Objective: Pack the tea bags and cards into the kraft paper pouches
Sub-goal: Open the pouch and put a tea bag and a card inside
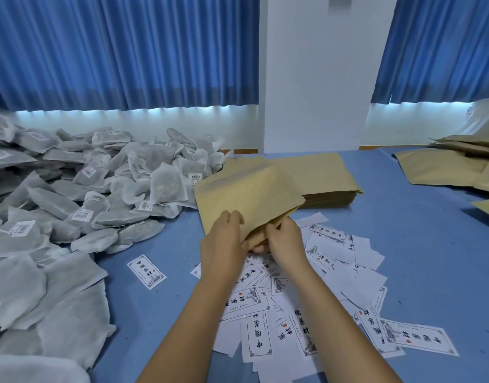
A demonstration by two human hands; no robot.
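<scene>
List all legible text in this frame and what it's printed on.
"中國藥材": large brush characters on the white cards, as best I can read.
Their small print: too small to read.
Barcode labels on tea bags: blurred, unreadable.
Kraft pouches: no text visible.

Cool daylight glows in a bright strip beneath the blue curtains (121, 51) at the far side; shadows are soft. Wide-angle distortion bends the edges, and the near-left tea bags (30, 299) look blurred.
</scene>
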